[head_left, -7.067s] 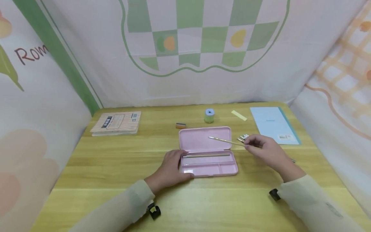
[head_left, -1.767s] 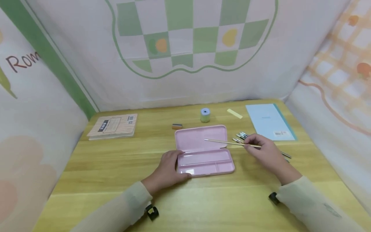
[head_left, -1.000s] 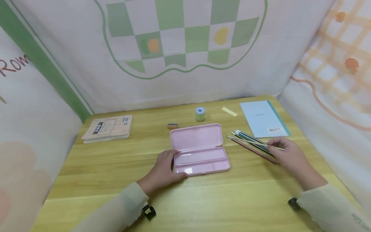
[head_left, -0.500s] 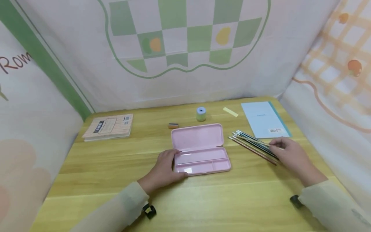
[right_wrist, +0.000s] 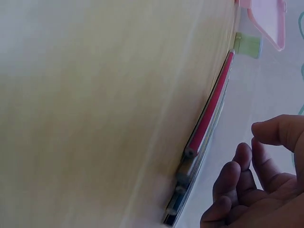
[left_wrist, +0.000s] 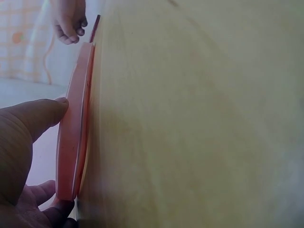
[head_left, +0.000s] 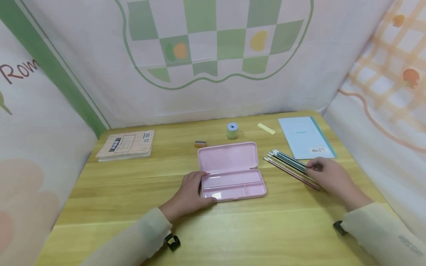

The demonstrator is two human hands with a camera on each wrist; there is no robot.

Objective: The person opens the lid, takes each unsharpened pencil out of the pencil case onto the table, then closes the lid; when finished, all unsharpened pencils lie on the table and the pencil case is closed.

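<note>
**Work Area: Enclosure and Table**

A light wooden table (head_left: pixel 110 207) with visible grain forms the work surface. Fabric panels enclose it on three sides. The rear panel (head_left: pixel 216 44) carries a green-and-white checkered print inside a green outline. The left panel (head_left: pixel 30 122) shows a green stripe and brown lettering. The right panel (head_left: pixel 386 85) has an orange plaid pattern. Lighting is even and diffuse.
</note>
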